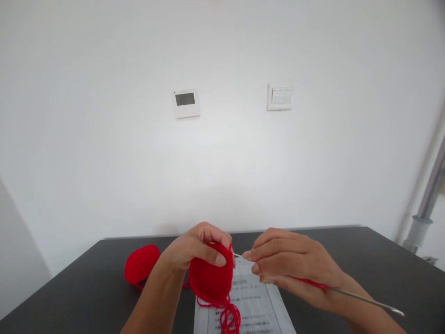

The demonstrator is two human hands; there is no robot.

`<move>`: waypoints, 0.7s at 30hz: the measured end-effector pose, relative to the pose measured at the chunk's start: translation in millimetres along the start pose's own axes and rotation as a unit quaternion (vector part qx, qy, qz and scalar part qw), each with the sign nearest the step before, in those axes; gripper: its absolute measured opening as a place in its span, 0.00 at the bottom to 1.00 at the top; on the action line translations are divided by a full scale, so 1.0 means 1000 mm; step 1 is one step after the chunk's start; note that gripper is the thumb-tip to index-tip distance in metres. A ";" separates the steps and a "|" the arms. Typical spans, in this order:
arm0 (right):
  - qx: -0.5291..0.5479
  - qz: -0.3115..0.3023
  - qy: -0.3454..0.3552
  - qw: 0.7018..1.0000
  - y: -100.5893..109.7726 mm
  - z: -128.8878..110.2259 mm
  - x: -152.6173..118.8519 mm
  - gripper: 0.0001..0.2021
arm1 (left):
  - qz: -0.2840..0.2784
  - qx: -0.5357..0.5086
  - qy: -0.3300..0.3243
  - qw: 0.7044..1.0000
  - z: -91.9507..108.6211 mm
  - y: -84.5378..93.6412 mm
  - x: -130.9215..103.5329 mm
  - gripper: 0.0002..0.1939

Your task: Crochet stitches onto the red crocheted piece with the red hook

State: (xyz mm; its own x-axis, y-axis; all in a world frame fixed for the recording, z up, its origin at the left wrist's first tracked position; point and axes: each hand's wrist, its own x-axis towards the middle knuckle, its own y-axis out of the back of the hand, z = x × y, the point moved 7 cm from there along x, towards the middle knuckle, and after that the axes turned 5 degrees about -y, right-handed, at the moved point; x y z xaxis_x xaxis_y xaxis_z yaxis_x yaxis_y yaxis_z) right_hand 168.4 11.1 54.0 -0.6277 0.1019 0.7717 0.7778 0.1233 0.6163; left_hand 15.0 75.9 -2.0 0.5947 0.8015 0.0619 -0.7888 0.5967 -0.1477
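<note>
Left fingers (207, 253): closed on red crochet piece (210, 278), lower centre, edge apparently exposed for hook access.
Right fingers (278, 246): closed around crochet hook (365, 298), seemingly for control.

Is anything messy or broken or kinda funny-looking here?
The loose red yarn below the round red piece looks messy, bunched in loops over the printed paper. The wall panel with the dark screen looks slightly tilted. Nothing looks broken or spilled.

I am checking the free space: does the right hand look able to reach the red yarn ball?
Probably not easily: the right hand holds the hook, and the left hand, holding the red piece, is between it and the yarn ball.
</note>
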 end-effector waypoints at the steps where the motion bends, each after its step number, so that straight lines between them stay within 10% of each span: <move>1: 0.023 0.002 -0.014 1.000 0.001 0.002 0.000 0.07 | -0.003 0.006 0.001 1.000 -0.001 0.000 0.000 0.07; 21: 0.195 0.076 -0.116 0.971 -0.003 0.015 -0.002 0.07 | -0.028 0.065 0.008 0.997 0.000 0.000 -0.005 0.09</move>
State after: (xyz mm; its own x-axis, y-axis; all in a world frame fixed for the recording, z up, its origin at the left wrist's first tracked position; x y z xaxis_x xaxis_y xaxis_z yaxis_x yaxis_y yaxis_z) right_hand 166.6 25.4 48.0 -0.5316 0.3619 0.7658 0.8193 0.4490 0.3565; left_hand 12.1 71.6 -2.7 0.6404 0.7665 0.0497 -0.7669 0.6417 -0.0144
